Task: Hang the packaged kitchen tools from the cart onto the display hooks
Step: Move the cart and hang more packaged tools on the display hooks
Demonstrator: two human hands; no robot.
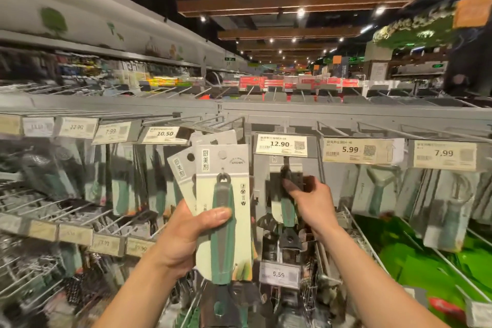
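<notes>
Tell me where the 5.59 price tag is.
Head view, low centre: the 5.59 price tag sits below the right hand, just right of the packages in the left hand.

A: Hands?
B: Two, a left hand (183, 237) and a right hand (311, 205).
A: How many packs (223, 194) in the left?
B: Three cards I can count for sure, fanned. Maybe a fourth behind, since the edges overlap.
A: And at the right?
B: One hung pack (288, 212); any behind it are lost in blur.
A: Price tags?
B: Eight top tags (281, 144) along the upper rail, six with legible prices. Below, five low tags (106, 244) in the left row, one middle tag (278, 274) reading 5.59, one corner tag (479, 314) at bottom right — fifteen in all.
A: Hooks, other hung packs?
B: Many — too blurred to count.
</notes>
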